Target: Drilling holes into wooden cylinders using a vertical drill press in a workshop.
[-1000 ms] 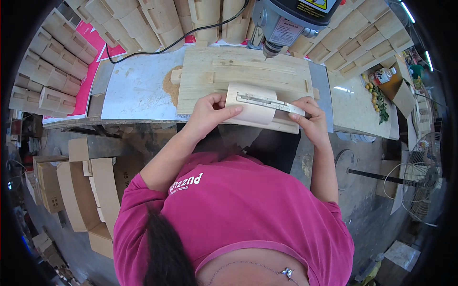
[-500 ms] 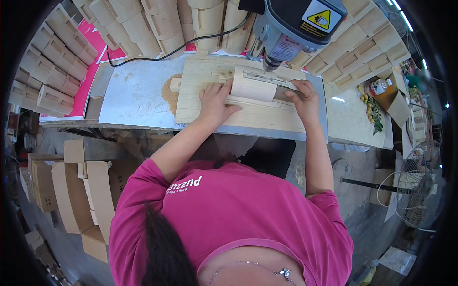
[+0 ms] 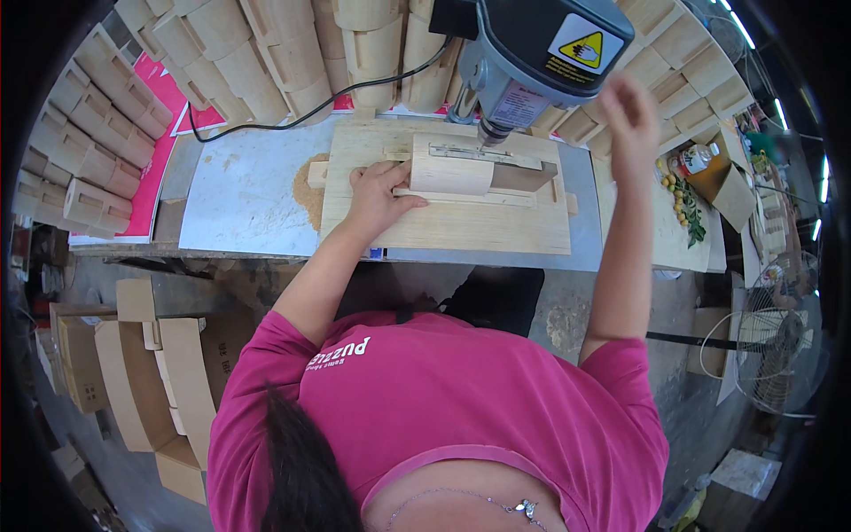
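A pale rounded wooden block (image 3: 448,175) lies on a wooden board jig (image 3: 496,230) on the bench. A narrow metal strip with a slot (image 3: 483,157) runs along the block's top, and a flat grey-brown plate (image 3: 523,176) sticks out of its right end. My left hand (image 3: 379,197) grips the block's left end, its thumb along the near side. In the air at the drill press's right side is my right hand (image 3: 631,121), slightly blurred, its fingers loosely bent and apart with nothing seen in them. The drill chuck (image 3: 493,133) hangs just above the block's far side.
Stacks of slotted wooden blocks (image 3: 213,58) line the back, with more at the left (image 3: 97,206) and right. A black cable (image 3: 332,96) crosses behind the board. Sawdust (image 3: 308,197) lies left of it. Yellow fruit with leaves (image 3: 683,204) lies at right; an open carton (image 3: 128,381) stands lower left.
My right hand has let go of the plate at the block's right end and risen beside the drill press. My left hand stays at the block's left end. The whole view has shifted slightly.
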